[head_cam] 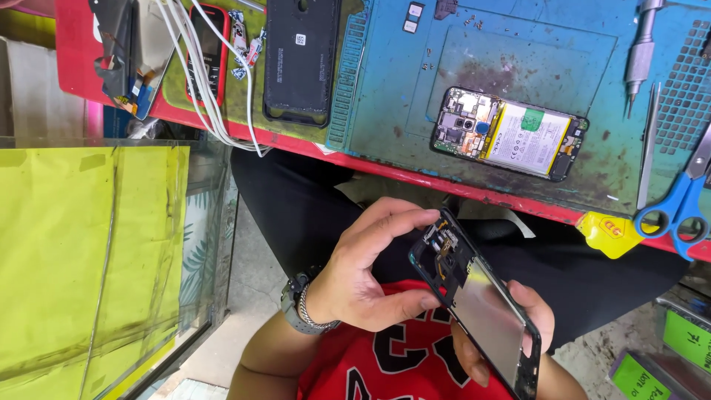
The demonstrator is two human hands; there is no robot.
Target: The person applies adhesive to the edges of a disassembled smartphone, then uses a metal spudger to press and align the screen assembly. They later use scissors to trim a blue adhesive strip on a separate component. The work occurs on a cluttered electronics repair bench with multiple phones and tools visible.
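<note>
I hold a black phone frame (478,300) with a bare metal plate over my lap, below the table edge. My left hand (363,270), with a metal bracelet on its wrist, pinches the frame's upper end, thumb on the side edge and fingers curled over the top near small flex parts. My right hand (529,322) supports the lower end from beneath, its fingers showing past the far edge. On the blue work mat (385,89) above lies an opened phone (511,133) with its white battery and circuit board exposed.
A black back cover (300,59), a red and black keypad phone (207,52) and white cables (211,104) lie at the table's left. A screwdriver (641,52), tweezers (650,148), blue scissors (685,204) and a yellow pick (611,233) are at right. A glass cabinet (96,252) stands left.
</note>
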